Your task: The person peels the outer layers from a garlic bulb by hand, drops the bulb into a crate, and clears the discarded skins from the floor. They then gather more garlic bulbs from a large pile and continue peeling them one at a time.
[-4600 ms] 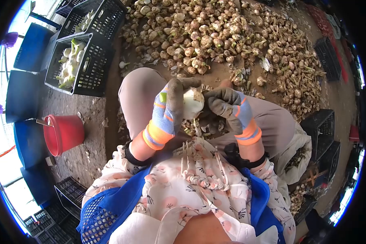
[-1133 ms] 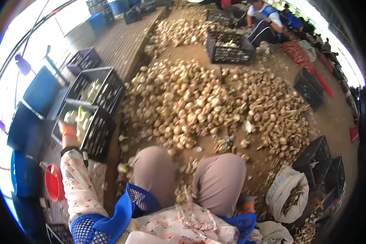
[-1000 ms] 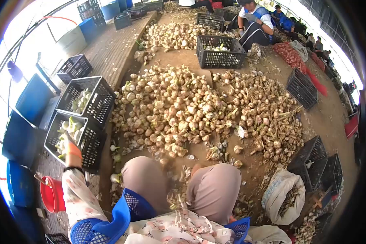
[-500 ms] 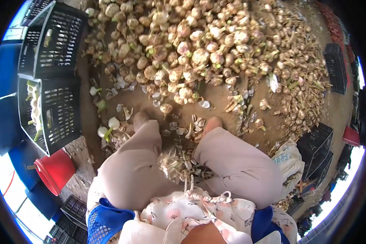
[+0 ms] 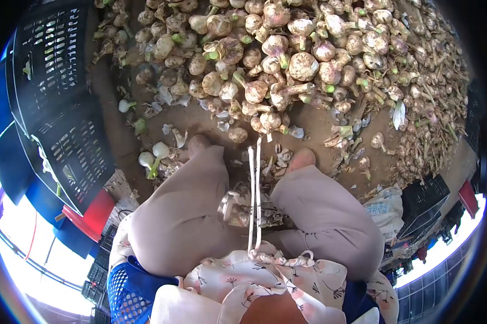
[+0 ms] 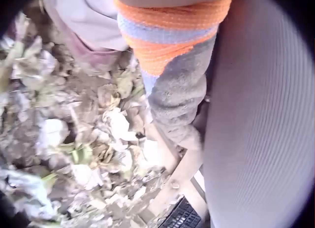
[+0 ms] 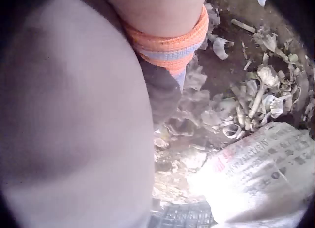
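Neither hand shows in the head view. In the left wrist view my left hand (image 6: 179, 100), in a grey-palmed glove with an orange and blue cuff, is down beside the trouser leg (image 6: 261, 110). Its curled fingers grip a wooden frame of crossed bars (image 6: 170, 191), low by the leg. The right wrist view shows my right hand (image 7: 165, 92), gloved alike, reaching down behind the thigh (image 7: 74, 114); its fingers are hidden, so I cannot tell what they do. A large heap of garlic bulbs (image 5: 303, 67) lies in front of my feet.
Black plastic crates (image 5: 73, 156) and a red bucket (image 5: 95, 213) stand at the left. Two white trimmed bulbs (image 5: 159, 150) lie by my left foot. A white printed sack (image 7: 261, 174) is on the right. Peelings (image 6: 98, 154) litter the ground.
Earlier both hands held a white bulb; later the left hand was in the crate at the left. Now both hands are down by the legs, and the head view has tilted down.
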Tool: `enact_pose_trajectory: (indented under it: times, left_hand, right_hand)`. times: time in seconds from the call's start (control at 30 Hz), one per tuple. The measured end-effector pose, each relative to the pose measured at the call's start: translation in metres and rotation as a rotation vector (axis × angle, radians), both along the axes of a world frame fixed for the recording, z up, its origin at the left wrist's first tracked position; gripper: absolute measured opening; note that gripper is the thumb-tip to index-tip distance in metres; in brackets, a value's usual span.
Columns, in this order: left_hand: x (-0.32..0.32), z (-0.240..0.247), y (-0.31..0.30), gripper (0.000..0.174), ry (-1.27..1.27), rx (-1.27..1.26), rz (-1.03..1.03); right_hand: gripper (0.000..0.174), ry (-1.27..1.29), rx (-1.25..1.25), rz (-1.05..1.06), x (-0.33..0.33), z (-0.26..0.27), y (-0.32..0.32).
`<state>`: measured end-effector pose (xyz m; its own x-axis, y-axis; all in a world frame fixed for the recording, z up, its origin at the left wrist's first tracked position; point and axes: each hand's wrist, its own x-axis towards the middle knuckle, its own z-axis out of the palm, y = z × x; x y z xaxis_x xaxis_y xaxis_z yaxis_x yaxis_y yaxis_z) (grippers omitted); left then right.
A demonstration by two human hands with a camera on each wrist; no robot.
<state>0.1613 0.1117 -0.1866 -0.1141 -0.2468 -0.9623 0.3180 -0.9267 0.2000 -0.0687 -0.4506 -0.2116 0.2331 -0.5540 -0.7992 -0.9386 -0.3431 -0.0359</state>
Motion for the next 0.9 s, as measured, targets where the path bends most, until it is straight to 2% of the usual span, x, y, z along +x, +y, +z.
enact_pose_trajectory:
  times: [0.1,0.2,0.3,0.37,0.4,0.43,0.47,0.5,0.53,0.57,0.63,0.67,0.7,0.77,0.8,0.83,0.9]
  left_hand:
    - [0.018,0.000,0.001,0.040,-0.020,-0.020,-0.075]
    - [0.029,-0.020,0.001,0.040,-0.073,-0.055,-0.143]
    - [0.040,-0.048,0.003,0.040,-0.146,-0.100,-0.203]
    - [0.051,-0.065,0.004,0.041,-0.184,-0.123,-0.239]
    - [0.062,-0.075,0.005,0.041,-0.221,-0.136,-0.245]
    - [0.072,-0.087,0.003,0.041,-0.282,-0.148,-0.233]
    - [0.081,-0.101,0.005,0.041,-0.352,-0.152,-0.198]
    - [0.072,-0.150,0.019,0.047,-0.669,-0.253,-0.151]
    - [0.092,-0.132,0.006,0.045,-0.630,-0.194,0.206]
    - [0.111,-0.109,-0.014,0.043,-0.572,-0.135,0.561]
    - [0.125,-0.097,-0.033,0.037,-0.380,-0.335,1.068]
    - [0.133,-0.082,-0.039,0.033,-0.259,-0.294,1.156]
    - [0.134,-0.084,-0.039,0.036,-0.304,-0.367,1.111]
    - [0.138,-0.083,-0.039,0.037,-0.383,-0.384,0.948]
    - [0.140,-0.082,-0.037,0.039,-0.441,-0.354,0.856]
    - [0.140,-0.084,-0.038,0.039,-0.442,-0.358,0.859]
    - [0.138,-0.089,-0.041,0.042,-0.405,-0.372,1.020]
  right_hand:
    - [0.025,-0.043,0.016,-0.015,-0.002,-0.027,0.006]
    - [0.026,-0.169,0.023,0.043,0.024,-0.062,0.006]
    - [0.027,-0.391,0.029,0.150,0.094,-0.081,0.005]
    - [0.027,-0.576,0.056,0.255,0.164,-0.067,0.015]
    - [0.020,-0.620,0.091,0.365,0.227,-0.033,0.035]
    - [0.019,-0.691,0.025,0.671,0.272,-0.008,0.058]
    - [0.021,-0.758,0.204,0.877,0.321,0.034,0.115]
    - [0.023,-1.125,0.181,1.354,0.348,0.022,0.134]
    - [0.025,-1.052,0.202,1.347,0.372,0.019,0.169]
    - [0.031,-0.792,0.206,0.997,0.387,0.013,0.207]
    - [0.050,-0.713,0.176,1.137,0.418,-0.021,0.267]
    - [0.056,-0.659,0.054,1.276,0.425,-0.044,0.289]
    - [0.062,-0.602,-0.071,1.407,0.434,-0.061,0.308]
    - [0.055,-0.331,-0.015,1.423,0.454,-0.071,0.335]
    - [0.048,-0.450,-0.044,1.411,0.455,-0.089,0.337]
    - [0.045,-0.539,-0.066,1.403,0.458,-0.113,0.334]
    - [0.037,-0.687,-0.012,1.291,0.466,-0.112,0.329]
